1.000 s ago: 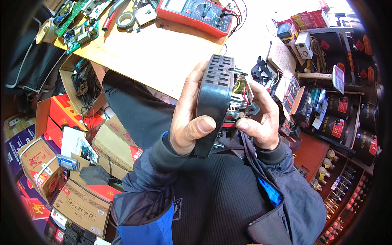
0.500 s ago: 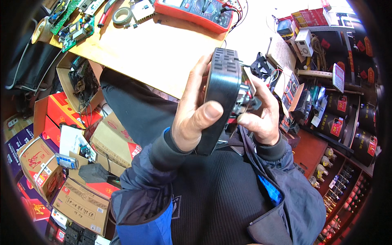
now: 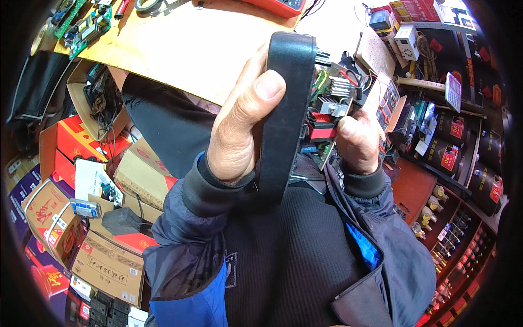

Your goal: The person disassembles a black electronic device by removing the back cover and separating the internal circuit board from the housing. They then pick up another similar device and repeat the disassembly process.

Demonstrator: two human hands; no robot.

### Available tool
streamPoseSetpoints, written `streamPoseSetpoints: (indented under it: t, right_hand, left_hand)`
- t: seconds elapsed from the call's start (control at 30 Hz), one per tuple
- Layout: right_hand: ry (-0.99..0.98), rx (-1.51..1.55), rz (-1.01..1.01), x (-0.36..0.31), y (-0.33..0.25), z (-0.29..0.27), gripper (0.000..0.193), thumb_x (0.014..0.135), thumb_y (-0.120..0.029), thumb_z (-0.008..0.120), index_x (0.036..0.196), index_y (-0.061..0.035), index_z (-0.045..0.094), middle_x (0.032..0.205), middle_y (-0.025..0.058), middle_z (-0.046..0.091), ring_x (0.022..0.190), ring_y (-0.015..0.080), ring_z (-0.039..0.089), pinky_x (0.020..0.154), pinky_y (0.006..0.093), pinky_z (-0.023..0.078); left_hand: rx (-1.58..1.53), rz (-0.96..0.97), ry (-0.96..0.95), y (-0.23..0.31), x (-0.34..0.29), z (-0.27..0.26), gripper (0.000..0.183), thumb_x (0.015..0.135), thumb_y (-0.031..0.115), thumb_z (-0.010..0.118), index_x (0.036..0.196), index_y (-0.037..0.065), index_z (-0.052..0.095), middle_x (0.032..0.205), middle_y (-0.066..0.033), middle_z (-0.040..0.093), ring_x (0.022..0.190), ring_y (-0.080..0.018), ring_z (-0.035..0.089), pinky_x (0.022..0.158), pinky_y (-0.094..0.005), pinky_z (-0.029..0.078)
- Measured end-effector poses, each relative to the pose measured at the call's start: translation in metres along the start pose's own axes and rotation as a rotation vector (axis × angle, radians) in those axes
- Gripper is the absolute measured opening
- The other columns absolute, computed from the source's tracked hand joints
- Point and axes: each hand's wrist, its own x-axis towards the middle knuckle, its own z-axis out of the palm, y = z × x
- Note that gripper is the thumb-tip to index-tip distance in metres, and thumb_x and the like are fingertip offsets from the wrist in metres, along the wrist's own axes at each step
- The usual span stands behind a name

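Upright before my chest is a black plastic case (image 3: 289,109), its smooth side wall facing me. My left hand (image 3: 239,120) grips it from the left, thumb pressed on that wall and the fingers hidden behind. A circuit board (image 3: 333,107) sticks out of the case's right side, carrying finned metal heat sinks, a red block and green and red wires. My right hand (image 3: 360,140) holds the board by its outer face, with the thumb at its near edge and the other fingers mostly out of sight. Whether the board is still joined to the case inside cannot be seen.
Beyond my hands lies a wooden table (image 3: 180,49) with green circuit boards (image 3: 90,32), a tape roll (image 3: 147,5) and a red-edged meter (image 3: 283,6). Cardboard boxes (image 3: 106,267) pile up at left. Shelves with black drums (image 3: 452,131) and small parts stand at right.
The case has come up and turned, so its side wall shows more. The board's heat sinks and red block are now more exposed. The table sits higher in the view.
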Motion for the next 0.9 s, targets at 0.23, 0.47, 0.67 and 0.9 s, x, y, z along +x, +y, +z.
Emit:
streamPoseSetpoints:
  t: [0.23,0.47,0.67,0.9]
  right_hand:
    - [-0.085,0.088,-0.031,-0.003,-0.002,-0.008,0.08,0.081,-0.033,0.089,0.142,0.0082,0.058,0.119,0.0121,0.073,0.102,0.0175,0.07,0.09,0.0316,0.055]
    - [-0.128,0.113,0.001,-0.006,-0.002,-0.011,0.092,0.079,-0.034,0.092,0.148,0.01,0.051,0.128,0.0167,0.071,0.112,0.0239,0.071,0.101,0.0375,0.055]
    - [-0.129,0.142,0.008,-0.009,0.003,-0.016,0.088,0.081,-0.027,0.09,0.15,0.0092,0.048,0.131,0.0174,0.069,0.116,0.0265,0.07,0.103,0.0409,0.055]
    - [-0.11,0.195,0.012,-0.007,0.006,-0.015,0.079,0.084,-0.025,0.087,0.147,0.0082,0.052,0.13,0.016,0.07,0.115,0.0239,0.07,0.104,0.0382,0.054]
  left_hand:
    - [0.099,0.065,-0.068,0.004,-0.004,0.004,0.086,0.101,0.042,0.066,0.163,-0.006,0.029,0.153,-0.0168,0.049,0.138,-0.0213,0.051,0.119,-0.0342,0.037]
    - [0.14,0.022,-0.059,0.009,-0.002,0.0,0.089,0.101,0.043,0.067,0.164,-0.007,0.027,0.154,-0.0182,0.048,0.139,-0.0224,0.05,0.118,-0.0345,0.037]
    - [0.079,-0.008,-0.04,0.012,-0.004,0.004,0.08,0.104,0.039,0.065,0.161,-0.005,0.032,0.148,-0.0165,0.053,0.135,-0.0217,0.054,0.115,-0.0348,0.042]
    - [-0.107,0.001,-0.032,0.01,-0.002,-0.001,0.047,0.109,0.027,0.06,0.144,-0.003,0.056,0.136,-0.0165,0.069,0.123,-0.0239,0.069,0.108,-0.0398,0.056]
